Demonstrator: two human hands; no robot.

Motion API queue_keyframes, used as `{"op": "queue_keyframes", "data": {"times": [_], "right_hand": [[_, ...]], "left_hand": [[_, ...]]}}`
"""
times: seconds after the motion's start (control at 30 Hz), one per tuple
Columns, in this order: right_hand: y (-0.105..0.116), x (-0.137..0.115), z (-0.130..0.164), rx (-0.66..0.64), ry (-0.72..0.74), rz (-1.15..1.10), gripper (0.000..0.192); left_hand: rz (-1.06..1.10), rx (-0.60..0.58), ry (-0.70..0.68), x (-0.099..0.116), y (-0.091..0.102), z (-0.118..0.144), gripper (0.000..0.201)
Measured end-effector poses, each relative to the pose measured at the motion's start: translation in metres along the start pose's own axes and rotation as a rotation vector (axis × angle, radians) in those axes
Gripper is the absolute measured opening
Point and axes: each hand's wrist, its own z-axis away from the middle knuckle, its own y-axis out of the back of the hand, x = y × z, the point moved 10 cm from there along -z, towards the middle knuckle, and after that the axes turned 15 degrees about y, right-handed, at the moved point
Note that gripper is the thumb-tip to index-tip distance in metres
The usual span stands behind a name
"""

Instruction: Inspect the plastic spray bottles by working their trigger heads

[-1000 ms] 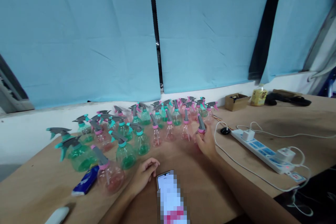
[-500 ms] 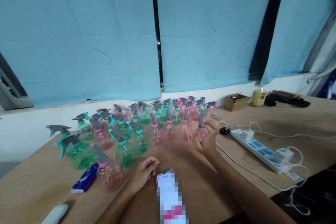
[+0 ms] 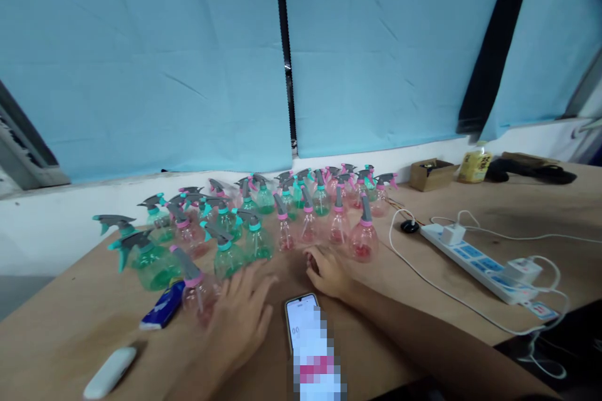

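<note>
The table (image 3: 470, 213) bears a crowd of spray bottles (image 3: 263, 219); the left hand (image 3: 239, 319), fingers spread and empty, reaches beside a pink bottle (image 3: 197, 288); the right hand (image 3: 327, 272), loosely curled and empty, rests near the phone (image 3: 303, 322).

Right hand (image 3: 327, 272) off pink spray bottle (image 3: 364, 239), pulled back beside phone (image 3: 308, 332); left hand (image 3: 242, 316) opened, reaching forward.

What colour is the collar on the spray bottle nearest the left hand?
Pink, on the spray bottle by the left hand; the head view shows it.
</note>
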Motion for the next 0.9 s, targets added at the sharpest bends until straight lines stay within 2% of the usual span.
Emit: {"op": "queue_keyframes", "data": {"times": [0.1, 0.17, 0.27, 0.37, 0.47, 0.6, 0.73, 0.9], "right_hand": [[-0.004, 0.000, 0.001, -0.031, -0.007, -0.011, 0.033], [-0.003, 0.001, 0.001, -0.038, -0.019, -0.014, 0.033], [-0.002, 0.002, 0.001, -0.041, -0.030, 0.004, 0.033], [-0.003, 0.001, 0.000, -0.059, -0.022, 0.004, 0.033], [-0.005, -0.001, -0.001, -0.064, -0.014, -0.018, 0.032], [-0.009, 0.002, -0.001, -0.052, -0.010, -0.082, 0.033], [-0.016, 0.002, -0.003, -0.065, 0.015, -0.132, 0.030], [0.007, -0.009, -0.015, 0.040, 0.066, -0.088, 0.029]], "left_hand": [[-0.237, 0.306, -0.056, -0.023, 0.054, -0.001, 0.031], [-0.301, 0.380, -0.166, -0.043, 0.084, -0.003, 0.033], [-0.379, 0.299, -0.394, -0.071, 0.104, -0.006, 0.034], [-0.402, 0.184, -0.352, -0.104, 0.111, -0.016, 0.035], [-0.387, 0.139, -0.338, -0.116, 0.106, -0.016, 0.034], [-0.363, 0.190, -0.339, -0.111, 0.102, -0.014, 0.022], [-0.345, 0.211, -0.383, -0.088, 0.099, -0.015, 0.021], [-0.230, 0.209, -0.387, -0.051, 0.100, -0.024, 0.022]]}}
